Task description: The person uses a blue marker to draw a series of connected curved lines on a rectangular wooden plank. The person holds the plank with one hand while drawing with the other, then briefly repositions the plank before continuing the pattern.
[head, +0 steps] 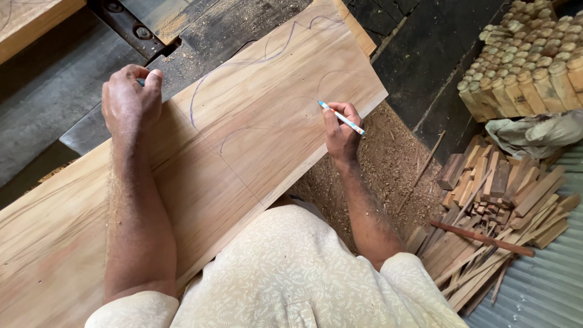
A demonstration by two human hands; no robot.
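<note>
Nearest the camera, the person's cream patterned shirt [291, 273] filled the bottom of the view, both forearms reaching out over a long pale plank [73, 243] that lay on the surface. On top of that plank rested a broad, lighter board [267, 109], set at a slant, and it was on this board that the work sat: curving pen lines [255, 61] ran up its face, some blue and firm, others faint.

The right hand [340, 130] rested near the board's right edge, its grip pinched on a white and blue pen [343, 117] with the tip touching the wood at the end of a faint arc. The left hand [130, 100] pressed down on the board's far left corner, fingers curled over the edge; a small blue thing showed under the fingertips, too hidden to name.

To draw the curve well, it seemed best to keep the left hand's weight firmly on the corner so the board could not slide, and to let the heel of the right hand glide on the wood, following the faint guide line in one smooth sweep.

Farther off lay sawdust [376, 158], a loose heap of wood offcuts [498, 206], and stacked turned wooden pieces [528, 54].
</note>
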